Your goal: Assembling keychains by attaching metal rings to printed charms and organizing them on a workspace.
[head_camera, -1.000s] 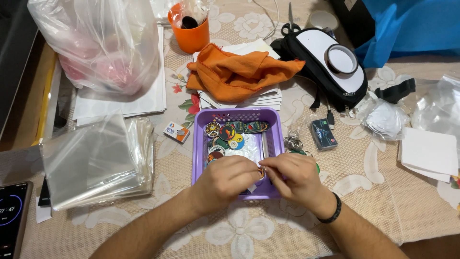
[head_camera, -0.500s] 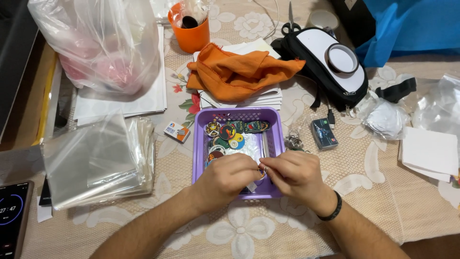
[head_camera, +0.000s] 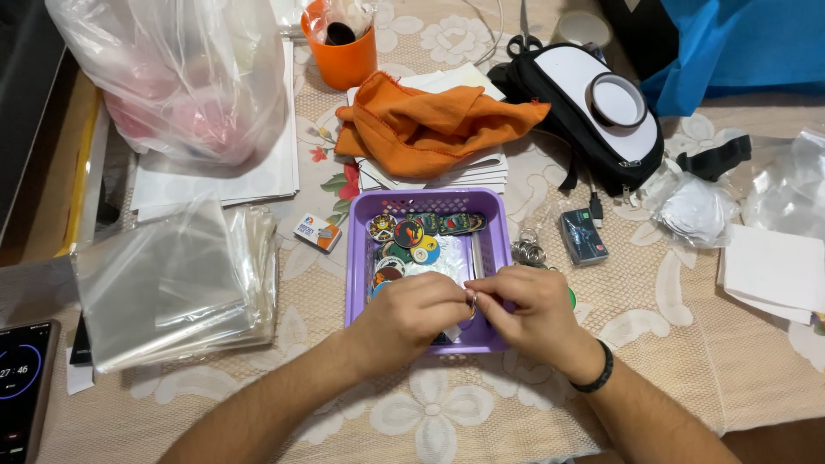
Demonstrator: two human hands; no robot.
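table (head_camera: 687, 378): beige floral lace cloth | left: dark floor strip | light: warm, even

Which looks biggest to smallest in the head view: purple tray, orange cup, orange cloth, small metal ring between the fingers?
1. orange cloth
2. purple tray, close to the cloth and partly hidden by both hands
3. orange cup
4. small metal ring, pinched by left hand and right hand

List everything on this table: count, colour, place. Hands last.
basket: one, purple, centre
round badges: several, multicoloured, in basket
cloth: one, orange, on papers behind basket
cup: one, orange, top
plastic bag: one, clear, top left
clear sleeves: stack, left
phone: one, black, bottom left
pouch: one, black and white, top right
metal rings: small pile, silver, right of basket
left hand, right hand: pinching a small metal ring together, over basket
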